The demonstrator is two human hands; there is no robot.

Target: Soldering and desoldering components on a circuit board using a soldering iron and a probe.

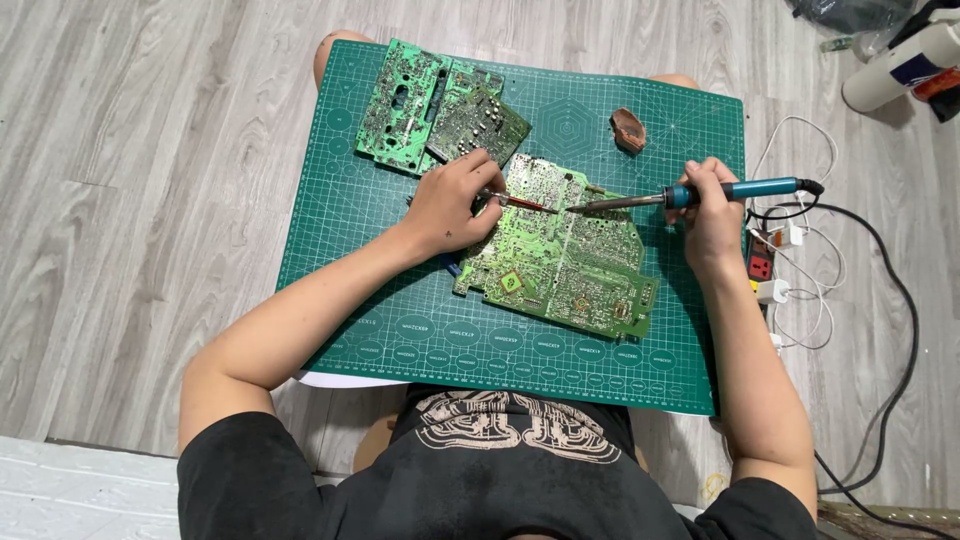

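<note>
Soldering iron (700, 193), teal-handled, is gripped by the right hand (712, 215); a red-handled tool (515, 201) is pinched by the left hand (450, 205) over the green circuit board (565, 260) on the green cutting mat (400, 300).

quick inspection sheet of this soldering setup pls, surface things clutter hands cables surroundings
surface: green cutting mat with a printed grid, resting across the person's lap.
job's things: large green circuit board at the mat's middle; soldering iron with a teal handle, tip on the board; thin red-handled tool meeting the tip.
clutter: two smaller circuit boards overlapping at the mat's far left; brown lump at the far edge.
grippers: left hand holds the thin tool and rests on the board; right hand grips the iron's handle.
cables: black cord from the iron; white wires at a power strip.
surroundings: grey wood-look floor; white cylinder far right.
</note>
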